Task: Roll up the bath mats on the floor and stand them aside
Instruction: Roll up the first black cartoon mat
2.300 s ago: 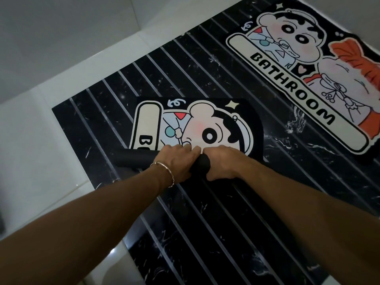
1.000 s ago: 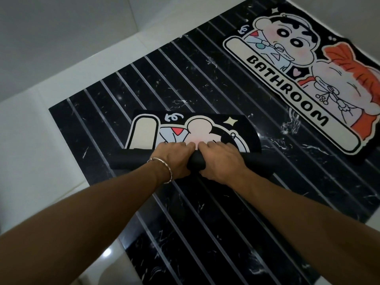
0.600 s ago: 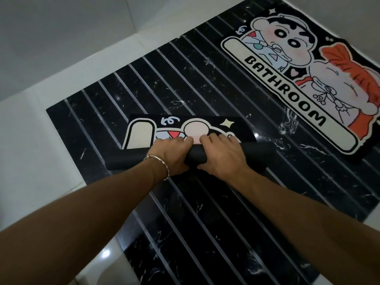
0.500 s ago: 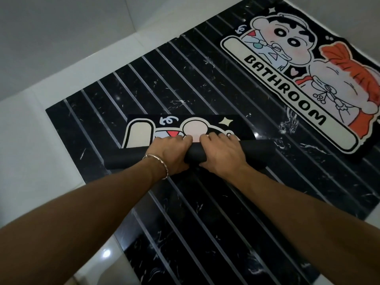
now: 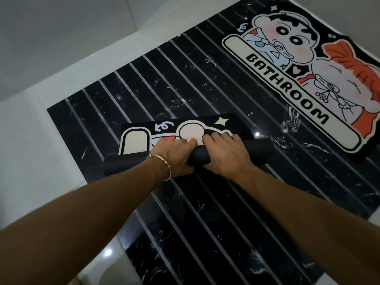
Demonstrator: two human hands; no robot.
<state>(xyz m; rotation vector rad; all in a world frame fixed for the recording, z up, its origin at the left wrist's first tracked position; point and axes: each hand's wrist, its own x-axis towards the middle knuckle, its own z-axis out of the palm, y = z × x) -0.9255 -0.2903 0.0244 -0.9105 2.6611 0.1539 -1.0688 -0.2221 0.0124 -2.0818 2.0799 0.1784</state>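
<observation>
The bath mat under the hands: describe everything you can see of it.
The bath mat is mostly rolled into a matte black tube, rubbery-looking backing outward, lying across the black striped floor. A narrow strip lies flat beyond the roll, showing a cartoon print in cream, pink and white on black. The left hand and right hand grip the roll's middle.

Black cartoon bath mat [image 5: 256, 151], mostly rolled; second mat [image 5: 287, 79] flat, well apart, far right.

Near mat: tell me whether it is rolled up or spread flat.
Mostly rolled. The near mat forms a black tube gripped by left hand and right hand; only a short printed strip lies flat beyond them.
</observation>
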